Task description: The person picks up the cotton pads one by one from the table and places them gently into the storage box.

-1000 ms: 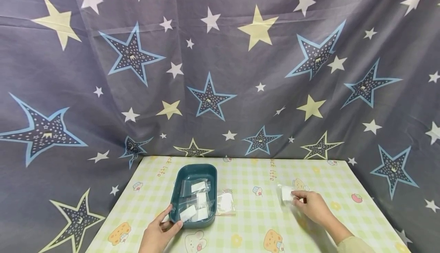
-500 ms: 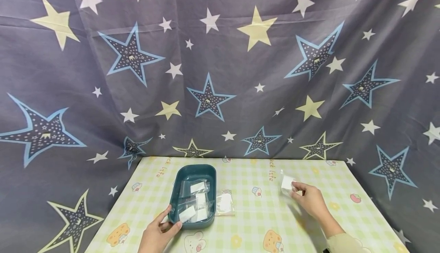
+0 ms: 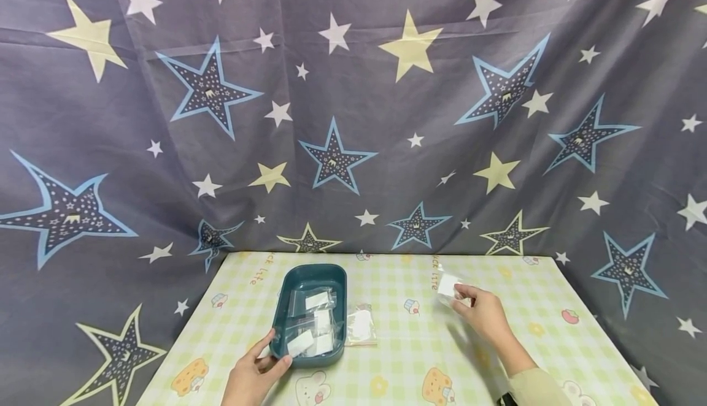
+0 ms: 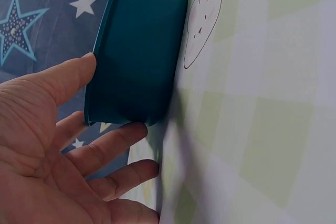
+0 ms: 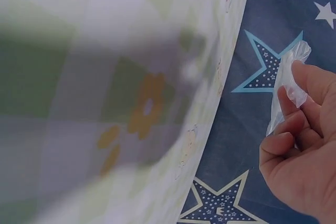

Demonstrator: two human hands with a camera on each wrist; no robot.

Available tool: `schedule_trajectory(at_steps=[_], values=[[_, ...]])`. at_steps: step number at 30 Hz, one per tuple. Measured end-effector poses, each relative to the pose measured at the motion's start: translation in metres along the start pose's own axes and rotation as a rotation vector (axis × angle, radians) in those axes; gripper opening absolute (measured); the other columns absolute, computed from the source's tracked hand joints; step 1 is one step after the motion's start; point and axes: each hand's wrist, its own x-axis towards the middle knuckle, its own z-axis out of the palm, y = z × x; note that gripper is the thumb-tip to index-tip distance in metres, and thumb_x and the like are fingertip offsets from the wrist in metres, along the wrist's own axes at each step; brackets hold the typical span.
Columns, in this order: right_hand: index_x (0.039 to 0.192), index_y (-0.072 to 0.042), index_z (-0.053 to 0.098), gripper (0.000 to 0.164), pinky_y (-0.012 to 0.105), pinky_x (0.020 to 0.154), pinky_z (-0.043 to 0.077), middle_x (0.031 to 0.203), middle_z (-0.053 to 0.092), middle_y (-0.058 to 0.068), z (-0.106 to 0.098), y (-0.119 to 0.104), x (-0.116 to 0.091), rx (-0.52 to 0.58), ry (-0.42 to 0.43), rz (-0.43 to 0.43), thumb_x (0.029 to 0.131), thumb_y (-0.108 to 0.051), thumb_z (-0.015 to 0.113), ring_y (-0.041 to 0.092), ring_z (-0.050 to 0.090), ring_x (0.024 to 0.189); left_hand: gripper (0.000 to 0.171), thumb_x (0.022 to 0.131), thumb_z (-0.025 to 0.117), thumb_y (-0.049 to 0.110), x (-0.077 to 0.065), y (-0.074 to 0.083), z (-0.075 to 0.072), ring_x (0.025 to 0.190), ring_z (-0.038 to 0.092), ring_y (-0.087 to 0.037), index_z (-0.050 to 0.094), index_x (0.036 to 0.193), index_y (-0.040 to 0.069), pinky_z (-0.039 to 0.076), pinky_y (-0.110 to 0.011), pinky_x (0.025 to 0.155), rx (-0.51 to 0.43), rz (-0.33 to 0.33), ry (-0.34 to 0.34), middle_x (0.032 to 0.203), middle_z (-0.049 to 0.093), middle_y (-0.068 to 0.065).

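Near the right of the table, my right hand (image 3: 486, 317) pinches a small clear plastic bag (image 3: 448, 288) with a white piece inside, raised above the cloth. In the right wrist view the bag (image 5: 286, 85) is crinkled between thumb and fingers. My left hand (image 3: 255, 372) holds the near left corner of a dark teal plastic box (image 3: 283, 308), thumb and index finger at its rim. The left wrist view shows the box's outer wall (image 4: 139, 45) with the lower fingers spread beside it. Several similar bags (image 3: 301, 343) with white pieces lie inside the box.
One more clear bag (image 3: 361, 325) with a white piece lies flat just right of the box. A green-and-white checked cloth (image 3: 397, 357) with cartoon prints covers the table. Behind it hangs a grey curtain (image 3: 353, 222) printed with stars.
My right hand has moved a little left and away from me, lifting the small bag higher. My left hand and the box have stayed in place.
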Motion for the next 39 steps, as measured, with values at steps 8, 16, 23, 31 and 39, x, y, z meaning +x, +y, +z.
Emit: schedule_trajectory(at_steps=[8,16,23,31,39], values=[[0.135,-0.001,0.073,0.042,0.024,0.053,0.036,0.108,0.079,0.014,0.001,-0.008,0.003,0.0,-0.015,0.0,0.096,-0.017,0.081,0.008,0.041,0.061,0.095,0.086,0.087,0.056,0.002,-0.004,0.001,0.107,0.079,-0.04,0.05,0.161,0.011,0.06,-0.061,0.097,0.005,-0.003,-0.003,0.109,0.082,-0.022],[0.134,-0.002,0.075,0.041,0.023,0.059,0.041,0.106,0.08,0.012,0.001,-0.018,0.006,0.002,-0.008,-0.001,0.095,-0.017,0.081,0.008,0.05,0.07,0.097,0.084,0.086,0.06,0.0,-0.007,0.002,0.106,0.079,-0.039,0.051,0.16,0.012,0.06,-0.062,0.095,-0.011,0.0,-0.012,0.108,0.082,-0.02],[0.129,-0.003,0.077,0.04,0.021,0.068,0.05,0.105,0.081,0.011,0.008,-0.036,0.012,0.004,0.022,-0.031,0.092,-0.014,0.084,0.01,0.061,0.081,0.096,0.085,0.086,0.06,0.001,-0.005,0.002,0.106,0.079,-0.04,0.051,0.161,0.012,0.059,-0.063,0.096,-0.003,0.0,-0.013,0.108,0.082,-0.02],[0.127,-0.005,0.079,0.038,0.021,0.067,0.05,0.103,0.082,0.01,0.022,-0.06,0.017,0.048,0.006,-0.061,0.09,-0.014,0.086,0.011,0.063,0.081,0.094,0.086,0.086,0.057,0.001,-0.006,0.001,0.106,0.079,-0.039,0.051,0.16,0.012,0.06,-0.062,0.096,0.0,0.003,-0.007,0.107,0.083,-0.02],[0.125,-0.005,0.08,0.038,0.02,0.066,0.05,0.105,0.083,0.009,0.04,-0.083,0.021,0.087,-0.02,-0.11,0.089,-0.013,0.087,0.009,0.061,0.08,0.094,0.086,0.087,0.056,0.002,-0.003,0.0,0.107,0.079,-0.04,0.05,0.161,0.011,0.058,-0.063,0.099,0.005,-0.003,-0.008,0.109,0.082,-0.021]])
